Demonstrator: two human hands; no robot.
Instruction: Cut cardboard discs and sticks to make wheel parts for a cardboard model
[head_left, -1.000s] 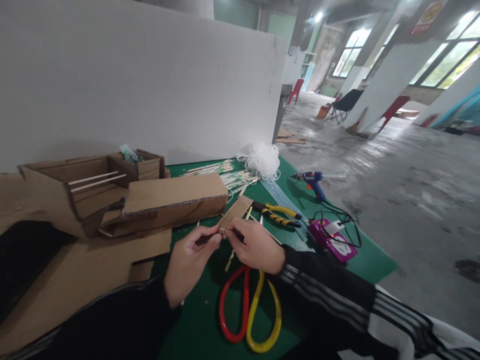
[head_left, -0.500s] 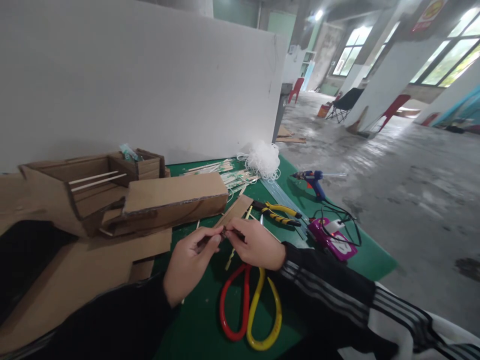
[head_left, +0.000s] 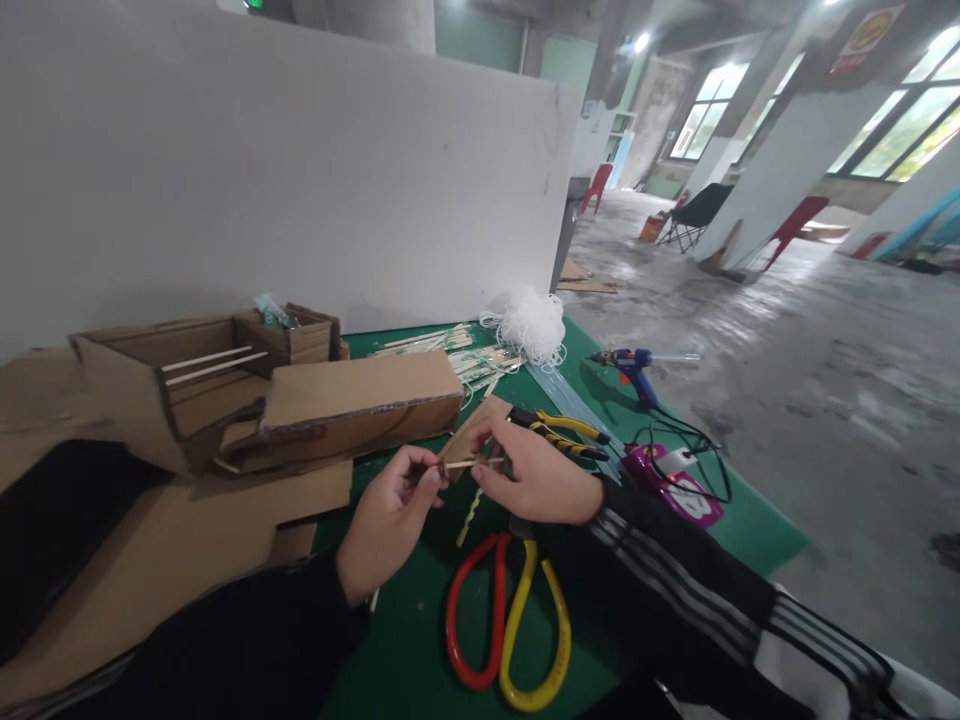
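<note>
My left hand pinches a small brown piece, too small to make out well. From that piece a thin wooden stick runs to the right, and my right hand has its thumb and fingers closed on the stick's other end. Under and behind the fingers lies a strip of cardboard. Scissors with one red and one yellow handle rest on the green table, just below my right hand. A twisted yellow piece lies between my hands.
Cardboard box structures stand at the left. Behind my right hand are yellow-black pliers, white string, wooden sticks and clear glue sticks. A blue glue gun and a purple power strip sit at the right.
My right hand has moved right, away from my left fingertips, and a stick now shows between them. The camera view has shifted slightly.
</note>
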